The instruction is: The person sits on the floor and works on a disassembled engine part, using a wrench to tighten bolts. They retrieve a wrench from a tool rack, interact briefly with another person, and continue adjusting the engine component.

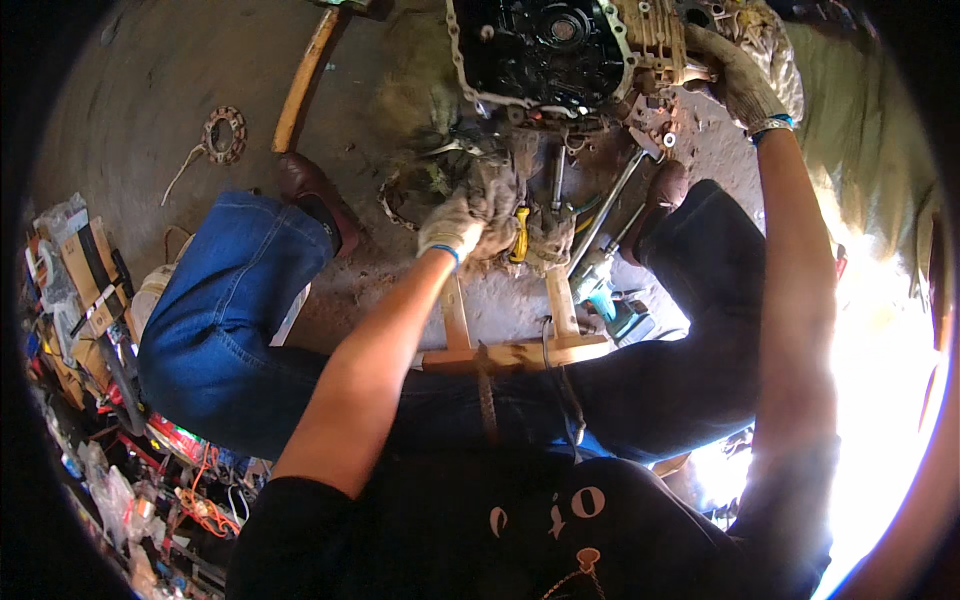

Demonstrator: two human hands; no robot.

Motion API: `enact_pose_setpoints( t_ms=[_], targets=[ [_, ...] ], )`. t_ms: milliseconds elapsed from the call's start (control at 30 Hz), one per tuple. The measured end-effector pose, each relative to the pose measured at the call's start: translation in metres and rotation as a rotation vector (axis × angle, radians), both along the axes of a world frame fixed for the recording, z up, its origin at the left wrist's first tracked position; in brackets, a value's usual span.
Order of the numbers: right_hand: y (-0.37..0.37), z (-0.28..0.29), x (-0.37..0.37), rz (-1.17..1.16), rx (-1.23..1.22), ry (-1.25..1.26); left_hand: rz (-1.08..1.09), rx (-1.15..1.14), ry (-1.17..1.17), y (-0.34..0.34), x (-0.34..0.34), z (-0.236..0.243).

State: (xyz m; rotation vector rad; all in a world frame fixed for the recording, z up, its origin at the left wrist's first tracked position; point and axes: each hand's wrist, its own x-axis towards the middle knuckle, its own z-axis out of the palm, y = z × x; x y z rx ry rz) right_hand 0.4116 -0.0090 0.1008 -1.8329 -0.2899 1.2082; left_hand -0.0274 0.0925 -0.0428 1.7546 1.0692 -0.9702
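Down on the dirt floor point(150, 120), a greasy engine case point(560, 50) is seen lying open side up, its dark inside ringed by a pale rim. The right hand point(740, 75), gloved, is laid on the tan, rusty right side of the case with the fingers curled over its edge; whether they are squeezed tight cannot be told. Just below the case, the left hand point(455, 222), also gloved, is closed around a dirty rag point(500, 195), which is bunched up and pinched between fingers and palm. Beside the rag, further below the case, a yellow-handled tool point(520, 235) is lying near a long metal bar point(605, 205). A wooden frame point(515, 350) is set lower still, between the knees. Well to the left of the case, a rusty gear ring point(224, 134) and a wooden handle point(305, 80) are left on the floor.
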Motion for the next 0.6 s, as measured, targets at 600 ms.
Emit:
enact_pose_setpoints(
  t_ms=[600],
  targets=[
    [0.020,-0.123,0.023,-0.421,0.242,0.503,0.555,0.143,-0.627,0.286,-0.120,0.292]
  ],
)
